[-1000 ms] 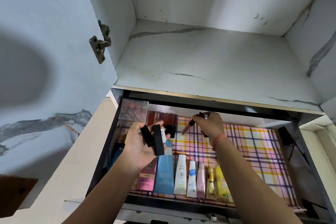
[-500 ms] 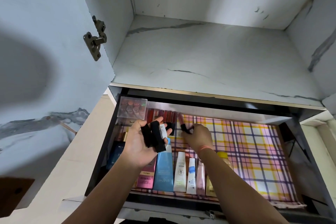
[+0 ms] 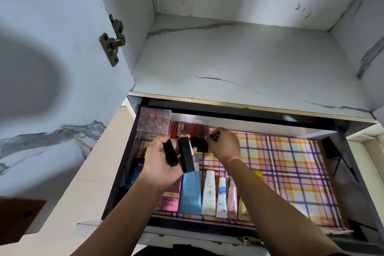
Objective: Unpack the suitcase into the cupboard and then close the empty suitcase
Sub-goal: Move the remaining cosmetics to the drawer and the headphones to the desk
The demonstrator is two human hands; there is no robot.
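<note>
Head view: the camera is looking down into an open drawer (image 3: 342, 172) under a bare cupboard shelf (image 3: 249, 64), and both hands are working over its back left corner. The suitcase is not showing anywhere in this view.

The left hand (image 3: 160, 162) is lying palm up with its fingers curling round 2 black cases (image 3: 186, 157), which are standing side by side across the palm above the drawer. The right hand (image 3: 225, 145) is reaching to the back of the drawer and pinching a small dark item (image 3: 214, 137) between thumb and fingertips, just beside a row of red tubes (image 3: 189, 130) that is lining the back wall. What exactly the item is, I cannot tell.

A clear box (image 3: 154, 119) of round-topped sticks is sitting in the far left corner. Along the front edge, a pink carton (image 3: 170, 199), a blue tube (image 3: 190, 193) and a white tube (image 3: 208, 193) are lying in a row on the plaid liner (image 3: 291, 162), with more tubes to their right.

The black cases are looking light, rigid and smooth-sided, so they are probably apt to slip or topple if set on end. Taking 1 at a time by its long flat sides, thumb against fingers near the middle, is likely the surest hold. The small item is probably as light, and a fingertip pinch is suiting it, though its neighbours in the row are likely to tip if they are nudged.
</note>
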